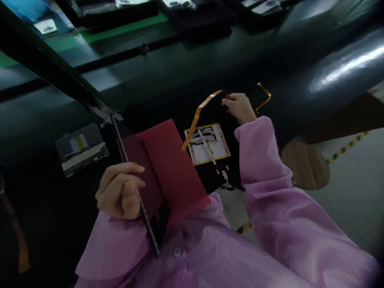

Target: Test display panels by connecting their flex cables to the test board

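Observation:
My left hand (121, 192) is closed round the edge of a thin dark panel (136, 188) held upright near my chest, with a red bubble-textured sheet (172, 166) folded open against it. My right hand (238, 107) reaches forward over the dark bench and pinches an orange flex ribbon (198, 114) that arcs down to the left. A second bent orange strip (264, 98) shows just right of that hand. Below the ribbon lies a flat white module with a yellow border (210, 144), with a thin cable across it.
A grey rectangular part (81, 150) with a yellow tab lies on the bench at left. Dark trays (198, 16) line the far side of a black conveyor. A round wooden stool (306, 164) and floor with striped tape are at right.

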`<action>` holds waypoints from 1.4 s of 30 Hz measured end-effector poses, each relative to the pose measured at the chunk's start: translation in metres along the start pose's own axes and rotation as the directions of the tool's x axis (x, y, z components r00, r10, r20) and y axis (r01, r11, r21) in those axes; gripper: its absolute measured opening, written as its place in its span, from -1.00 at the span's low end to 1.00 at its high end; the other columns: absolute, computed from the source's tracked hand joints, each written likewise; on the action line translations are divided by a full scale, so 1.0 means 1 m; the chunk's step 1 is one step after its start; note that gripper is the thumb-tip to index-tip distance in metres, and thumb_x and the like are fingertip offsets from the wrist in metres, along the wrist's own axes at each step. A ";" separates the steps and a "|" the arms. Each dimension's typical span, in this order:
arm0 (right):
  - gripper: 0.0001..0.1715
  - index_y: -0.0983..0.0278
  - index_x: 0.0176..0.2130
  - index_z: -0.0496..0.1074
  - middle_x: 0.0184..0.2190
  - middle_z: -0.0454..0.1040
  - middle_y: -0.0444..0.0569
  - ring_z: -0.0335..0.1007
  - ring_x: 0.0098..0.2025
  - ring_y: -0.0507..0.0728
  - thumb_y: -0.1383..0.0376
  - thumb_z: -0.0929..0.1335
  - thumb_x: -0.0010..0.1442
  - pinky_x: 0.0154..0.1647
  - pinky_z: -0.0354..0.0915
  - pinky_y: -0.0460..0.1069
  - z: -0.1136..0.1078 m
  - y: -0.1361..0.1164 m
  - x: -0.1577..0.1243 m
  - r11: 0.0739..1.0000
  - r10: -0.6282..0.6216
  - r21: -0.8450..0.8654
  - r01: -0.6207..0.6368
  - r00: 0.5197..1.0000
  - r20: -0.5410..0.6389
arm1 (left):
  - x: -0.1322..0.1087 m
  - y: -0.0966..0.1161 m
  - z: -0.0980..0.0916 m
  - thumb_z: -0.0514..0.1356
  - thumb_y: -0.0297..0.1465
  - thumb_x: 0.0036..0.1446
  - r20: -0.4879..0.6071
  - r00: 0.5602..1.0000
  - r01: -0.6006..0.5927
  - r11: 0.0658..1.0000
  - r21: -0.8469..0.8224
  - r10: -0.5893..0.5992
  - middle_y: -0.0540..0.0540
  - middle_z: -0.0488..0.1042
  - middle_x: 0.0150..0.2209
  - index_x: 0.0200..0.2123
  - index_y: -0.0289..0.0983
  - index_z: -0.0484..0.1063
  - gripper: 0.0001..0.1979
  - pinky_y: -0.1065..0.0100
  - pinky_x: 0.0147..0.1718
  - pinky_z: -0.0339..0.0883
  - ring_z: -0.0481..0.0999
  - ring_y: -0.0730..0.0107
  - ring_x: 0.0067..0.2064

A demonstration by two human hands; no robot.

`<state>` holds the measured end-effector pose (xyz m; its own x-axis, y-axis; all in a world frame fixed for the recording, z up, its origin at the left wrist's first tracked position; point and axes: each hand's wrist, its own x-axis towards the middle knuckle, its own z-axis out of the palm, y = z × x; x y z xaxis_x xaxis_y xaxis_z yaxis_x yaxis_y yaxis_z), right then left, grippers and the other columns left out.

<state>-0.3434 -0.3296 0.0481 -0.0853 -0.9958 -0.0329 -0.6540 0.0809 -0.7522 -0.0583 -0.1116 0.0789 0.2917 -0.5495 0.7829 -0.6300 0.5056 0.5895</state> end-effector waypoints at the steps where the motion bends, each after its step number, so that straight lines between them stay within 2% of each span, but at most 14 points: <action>1: -0.79 0.35 -0.40 0.42 -0.52 0.35 -0.11 0.20 -0.50 -0.02 0.38 0.28 0.26 -0.41 0.12 -0.08 -0.011 0.005 0.002 0.995 0.100 0.006 -0.100 0.995 -0.021 | 0.002 0.004 0.005 0.09 -0.30 0.20 0.060 0.992 -0.105 0.993 -0.046 0.108 0.01 0.28 -0.68 -0.67 -0.25 0.27 -0.61 0.36 -0.56 0.10 0.34 0.44 -0.56; 3: -0.75 0.36 -0.43 0.36 -0.56 0.29 -0.12 0.11 -0.57 -0.07 0.39 0.22 0.27 -0.46 0.04 -0.08 -0.033 0.013 0.002 0.973 0.229 0.001 -0.229 0.973 -0.030 | 0.005 0.011 0.016 0.09 -0.48 0.18 0.214 0.940 -0.246 0.963 -0.112 0.265 0.02 0.32 -0.59 -0.56 -0.27 0.28 -0.75 0.39 -0.53 0.14 0.34 0.48 -0.52; 7: -0.73 0.39 -0.48 0.32 -0.61 0.24 -0.12 0.07 -0.59 -0.12 0.37 0.24 0.26 -0.45 -0.01 -0.02 -0.065 0.019 -0.018 0.956 0.288 -0.073 -0.283 0.955 0.075 | 0.008 0.024 0.043 0.09 -0.50 0.19 0.518 0.831 -0.263 0.964 0.044 0.203 -0.01 0.32 -0.52 -0.54 -0.25 0.24 -0.76 0.37 -0.49 0.19 0.31 0.46 -0.48; 14: -0.74 0.38 -0.47 0.37 -0.59 0.30 -0.07 0.15 -0.54 -0.05 0.35 0.27 0.24 -0.36 0.11 0.04 -0.079 0.029 -0.051 0.932 0.314 -0.255 -0.257 0.925 0.214 | 0.007 0.028 0.064 0.04 -0.47 0.22 0.609 0.759 -0.392 0.909 0.142 0.232 -0.01 0.33 -0.54 -0.57 -0.24 0.25 -0.72 0.34 -0.49 0.16 0.30 0.43 -0.50; 17: -0.77 0.37 -0.42 0.43 -0.46 0.42 0.07 0.29 -0.43 0.05 0.32 0.30 0.24 -0.26 0.17 0.06 -0.075 0.035 -0.057 0.918 0.311 -0.319 -0.235 0.926 0.214 | 0.017 0.022 0.045 0.03 -0.48 0.23 0.541 0.808 -0.332 0.938 0.095 0.231 0.00 0.31 -0.55 -0.57 -0.22 0.21 -0.71 0.33 -0.49 0.17 0.30 0.43 -0.50; 21: -0.63 0.40 -0.14 0.46 -0.13 0.47 0.37 0.39 -0.13 0.32 0.12 0.31 0.29 -0.16 0.15 0.17 -0.075 0.032 -0.075 0.862 0.312 -0.432 -0.265 0.949 0.040 | 0.035 0.011 0.004 -0.01 -0.45 0.28 0.093 0.969 -0.222 0.972 -0.075 0.228 0.02 0.25 -0.61 -0.60 -0.23 0.21 -0.64 0.31 -0.51 0.09 0.28 0.44 -0.54; 24: -0.45 0.35 0.14 0.33 -0.04 0.45 0.38 0.38 -0.03 0.44 0.09 0.30 0.29 -0.15 0.17 0.23 -0.071 0.022 -0.115 0.859 0.203 -0.424 -0.287 0.951 -0.234 | 0.037 0.003 -0.021 0.03 -0.38 0.29 -0.212 0.970 -0.136 0.990 -0.046 0.123 0.01 0.21 -0.66 -0.66 -0.22 0.19 -0.58 0.28 -0.50 0.07 0.28 0.41 -0.54; 26: -0.54 0.26 0.08 0.38 -0.22 0.50 0.18 0.43 -0.16 0.33 0.13 0.31 0.25 -0.14 0.24 0.20 -0.058 0.013 -0.155 0.974 0.047 -0.210 -0.083 0.984 -0.171 | 0.030 -0.001 -0.028 0.06 -0.26 0.27 -0.318 0.948 -0.046 0.997 -0.057 0.026 0.01 0.16 -0.68 -0.70 -0.21 0.14 -0.52 0.26 -0.49 0.10 0.25 0.40 -0.55; 28: -0.50 0.19 0.07 0.38 -0.27 0.49 0.08 0.42 -0.33 0.23 0.02 0.32 0.22 -0.32 0.32 0.12 -0.034 0.001 -0.199 0.960 -0.041 0.281 -0.017 0.979 0.198 | 0.018 -0.004 -0.027 0.05 -0.16 0.27 -0.315 0.948 0.029 0.996 -0.079 -0.052 0.00 0.17 -0.66 -0.70 -0.20 0.11 -0.49 0.25 -0.48 0.13 0.24 0.39 -0.55; 30: -0.31 0.14 0.20 0.30 -0.18 0.51 0.05 0.48 -0.25 0.21 -0.08 0.37 0.18 -0.27 0.41 0.10 -0.004 -0.012 -0.237 0.755 -0.174 0.594 -0.279 0.788 0.590 | 0.004 -0.004 -0.020 0.03 -0.14 0.28 -0.304 0.946 0.085 0.991 -0.104 -0.113 -0.01 0.19 -0.63 -0.69 -0.21 0.09 -0.49 0.25 -0.47 0.16 0.24 0.38 -0.53; 32: -0.27 0.12 0.24 0.29 -0.16 0.52 0.00 0.49 -0.24 0.15 -0.07 0.41 0.18 -0.22 0.45 0.06 0.023 -0.023 -0.261 0.535 -0.219 0.645 -0.546 0.648 0.730 | -0.008 -0.002 -0.012 -0.01 -0.19 0.29 -0.306 0.940 0.114 0.985 -0.128 -0.149 -0.01 0.15 -0.64 -0.68 -0.21 0.08 -0.51 0.26 -0.47 0.17 0.24 0.37 -0.53; 36: -0.37 0.15 0.12 0.43 -0.06 0.54 -0.01 0.50 -0.05 0.14 0.16 0.53 0.07 -0.04 0.44 0.00 0.049 -0.031 -0.268 0.314 -0.154 0.719 -0.619 0.715 0.682 | -0.028 0.005 -0.009 -0.01 -0.29 0.28 -0.293 0.935 0.164 0.977 -0.139 -0.199 -0.04 0.26 -0.59 -0.66 -0.22 0.18 -0.57 0.27 -0.42 0.23 0.34 0.37 -0.45; 40: -0.38 0.09 0.14 0.42 0.12 0.47 0.00 0.43 0.12 0.20 0.16 0.52 0.11 0.15 0.38 0.12 0.049 -0.017 -0.253 0.410 -0.153 0.761 -0.503 0.785 0.601 | -0.060 0.003 -0.041 0.08 -0.26 0.27 -0.144 0.911 0.380 0.922 -0.072 -0.387 -0.16 0.50 -0.03 -0.31 -0.23 0.49 -0.76 0.23 -0.19 0.43 0.52 0.23 -0.06; 42: -0.34 0.07 0.19 0.38 0.14 0.46 -0.01 0.40 0.16 0.18 0.13 0.50 0.13 0.24 0.31 0.13 0.050 -0.008 -0.244 0.512 -0.143 0.741 -0.434 0.808 0.572 | -0.083 0.001 -0.062 0.03 -0.19 0.33 -0.067 0.793 0.608 0.790 0.071 -0.605 -0.19 0.39 0.18 0.05 -0.15 0.40 -0.67 0.14 -0.04 0.47 0.50 0.18 0.07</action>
<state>-0.2800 -0.0895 0.0290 0.4543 -0.8404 -0.2954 0.2595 0.4421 -0.8586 -0.0391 -0.0243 0.0270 0.6606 -0.6975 0.2779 -0.3714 0.0181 0.9283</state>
